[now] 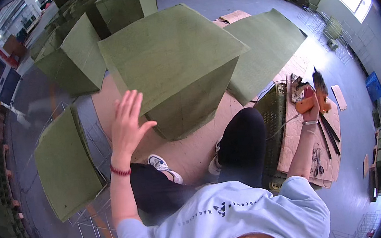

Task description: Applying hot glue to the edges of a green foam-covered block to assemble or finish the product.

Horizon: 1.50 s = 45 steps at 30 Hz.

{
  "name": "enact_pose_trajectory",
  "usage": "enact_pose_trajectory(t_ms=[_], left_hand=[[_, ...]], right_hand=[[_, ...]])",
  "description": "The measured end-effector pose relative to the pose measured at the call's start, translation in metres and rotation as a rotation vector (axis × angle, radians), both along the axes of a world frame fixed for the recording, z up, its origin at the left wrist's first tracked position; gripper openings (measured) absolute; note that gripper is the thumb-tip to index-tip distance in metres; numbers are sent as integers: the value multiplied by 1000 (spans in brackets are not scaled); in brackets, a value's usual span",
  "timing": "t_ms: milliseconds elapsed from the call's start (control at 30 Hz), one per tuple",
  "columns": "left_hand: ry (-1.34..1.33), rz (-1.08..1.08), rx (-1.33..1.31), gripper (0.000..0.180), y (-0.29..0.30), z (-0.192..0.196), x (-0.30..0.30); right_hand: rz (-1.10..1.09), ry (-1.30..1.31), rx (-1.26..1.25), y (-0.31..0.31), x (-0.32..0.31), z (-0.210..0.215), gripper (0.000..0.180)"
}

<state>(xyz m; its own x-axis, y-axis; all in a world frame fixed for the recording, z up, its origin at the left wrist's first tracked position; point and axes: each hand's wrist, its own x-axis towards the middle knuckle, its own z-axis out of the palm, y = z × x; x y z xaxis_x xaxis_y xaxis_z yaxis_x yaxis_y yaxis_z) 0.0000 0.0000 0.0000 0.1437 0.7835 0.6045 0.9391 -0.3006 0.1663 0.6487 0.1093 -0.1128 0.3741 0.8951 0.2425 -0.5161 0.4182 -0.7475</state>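
A large green box [174, 55] stands on brown cardboard in front of me, its flat top panel facing up. My left hand [128, 119] is raised at the box's near left corner, fingers stretched and thumb apart; whether it touches the box I cannot tell. Off to the right, my right hand [312, 110] is closed round an orange glue gun [305, 105] above a cardboard-topped stand. Beside that hand is a dark-tipped tool [320, 86] with orange on it. Behind the box to the right lies a flat green sheet [267, 47].
Scissors [317, 163] and black strips [328, 136] lie on the right-hand cardboard [297, 151], beside a green plastic crate [272, 114]. Green panels [66, 163] rest on a wire frame at left. More green boxes [70, 57] stand behind. A blue crate [373, 87] sits far right.
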Motion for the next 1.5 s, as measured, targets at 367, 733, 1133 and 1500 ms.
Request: enact_pose_trajectory(t_ms=[367, 733, 1133, 1500], left_hand=[[-483, -158, -101, 14, 28, -9, -22], [-695, -149, 60, 11, 36, -31, -11], [-695, -111, 37, 13, 33, -30, -10], [-701, -106, 36, 14, 34, -31, -11]], right_hand=[[846, -226, -62, -93, -304, 74, 41], [998, -147, -132, -130, -415, 32, 19], [951, -220, -104, -125, -428, 35, 15], [903, -295, -108, -124, -425, 33, 12]])
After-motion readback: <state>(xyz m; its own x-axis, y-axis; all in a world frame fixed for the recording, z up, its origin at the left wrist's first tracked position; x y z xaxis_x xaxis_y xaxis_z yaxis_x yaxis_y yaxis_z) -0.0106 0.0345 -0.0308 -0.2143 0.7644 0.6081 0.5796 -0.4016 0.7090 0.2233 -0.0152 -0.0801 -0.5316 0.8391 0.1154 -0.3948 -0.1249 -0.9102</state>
